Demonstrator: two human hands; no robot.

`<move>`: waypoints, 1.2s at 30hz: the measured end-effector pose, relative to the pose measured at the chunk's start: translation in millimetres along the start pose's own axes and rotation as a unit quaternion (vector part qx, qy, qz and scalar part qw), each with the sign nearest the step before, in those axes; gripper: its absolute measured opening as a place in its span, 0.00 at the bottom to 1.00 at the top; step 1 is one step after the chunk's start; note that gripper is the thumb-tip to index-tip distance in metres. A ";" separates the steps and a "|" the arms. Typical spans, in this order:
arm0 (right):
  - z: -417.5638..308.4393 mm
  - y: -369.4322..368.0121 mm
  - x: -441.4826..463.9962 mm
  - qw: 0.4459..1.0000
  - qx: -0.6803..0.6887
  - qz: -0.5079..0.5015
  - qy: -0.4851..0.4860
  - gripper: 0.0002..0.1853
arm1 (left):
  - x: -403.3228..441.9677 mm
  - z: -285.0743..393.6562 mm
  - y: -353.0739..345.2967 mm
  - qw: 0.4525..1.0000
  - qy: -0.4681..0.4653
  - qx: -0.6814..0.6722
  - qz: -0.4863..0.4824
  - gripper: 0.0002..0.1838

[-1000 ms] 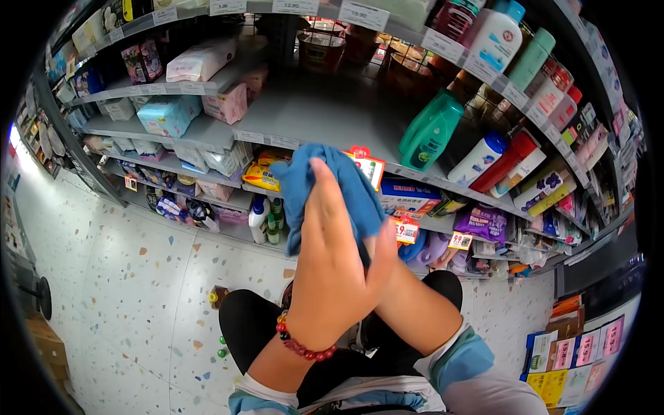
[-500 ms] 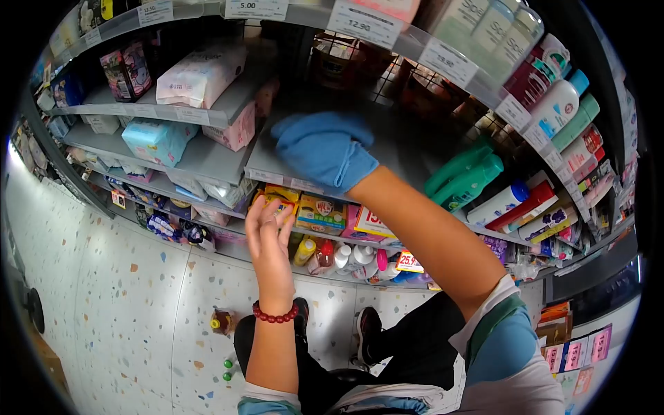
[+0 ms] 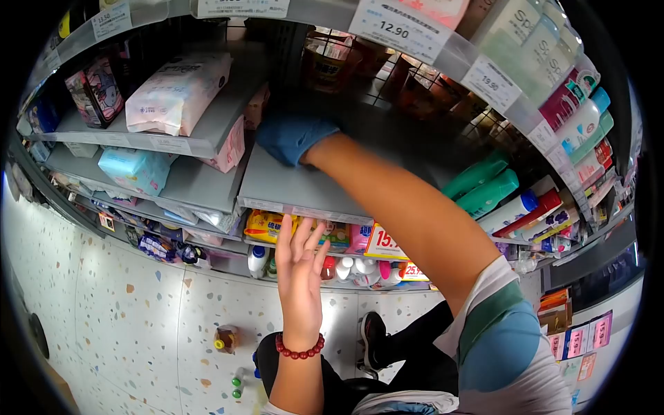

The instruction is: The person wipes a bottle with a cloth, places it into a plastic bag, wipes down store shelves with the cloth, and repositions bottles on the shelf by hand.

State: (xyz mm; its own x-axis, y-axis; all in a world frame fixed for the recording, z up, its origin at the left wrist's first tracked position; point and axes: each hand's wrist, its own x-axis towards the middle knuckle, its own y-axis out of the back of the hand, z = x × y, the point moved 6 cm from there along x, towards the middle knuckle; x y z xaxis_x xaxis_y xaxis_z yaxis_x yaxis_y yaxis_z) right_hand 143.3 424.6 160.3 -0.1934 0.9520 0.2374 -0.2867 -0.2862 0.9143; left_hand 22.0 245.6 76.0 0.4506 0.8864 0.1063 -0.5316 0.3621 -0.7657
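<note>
A blue cloth [image 3: 294, 138] lies against the grey shelf [image 3: 290, 185], toward its back left corner. My right hand [image 3: 312, 146] is on that cloth and largely covered by it, with the arm reaching across the shelf from the right. Below the shelf's front edge, my left hand [image 3: 301, 259] is raised with its fingers spread and nothing in it. A red bead bracelet [image 3: 299, 354] circles the left wrist. Just behind those fingers sits a yellow package [image 3: 266, 225] on the lower shelf.
Green bottles [image 3: 487, 194] stand at the shelf's right end. A pink-white pack [image 3: 178, 93] lies on the left shelf. Overhead runs a shelf rail with price tags [image 3: 398, 29]. On the speckled floor stands a yellow-capped bottle [image 3: 226, 339], near two small green objects.
My right hand and the cloth have moved deeper into the shelf, toward the back left. The left hand has shifted right in view, fingers still spread. The camera view has shifted too.
</note>
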 end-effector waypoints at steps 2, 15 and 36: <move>16.7 -1.4 11.8 0.996 0.046 -0.036 -0.061 0.20 | 1.2 2.2 5.1 1.000 -0.003 0.004 0.011 0.34; 52.3 -19.8 38.4 0.981 0.138 -0.038 -0.134 0.22 | 6.7 -3.4 -4.6 0.997 0.032 0.054 -0.035 0.38; -27.6 10.1 -28.8 0.985 0.104 -0.095 0.095 0.18 | 2.0 -16.7 2.8 0.996 0.034 -0.007 -0.077 0.42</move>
State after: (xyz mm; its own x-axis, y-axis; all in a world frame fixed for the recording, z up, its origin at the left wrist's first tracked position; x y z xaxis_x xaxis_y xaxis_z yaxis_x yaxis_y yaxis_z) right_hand 120.1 391.3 153.6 -0.3335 0.9427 0.0080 -0.1395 -0.0577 0.9885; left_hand 33.4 243.5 63.5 0.5735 0.7990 0.1808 -0.4419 0.4876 -0.7530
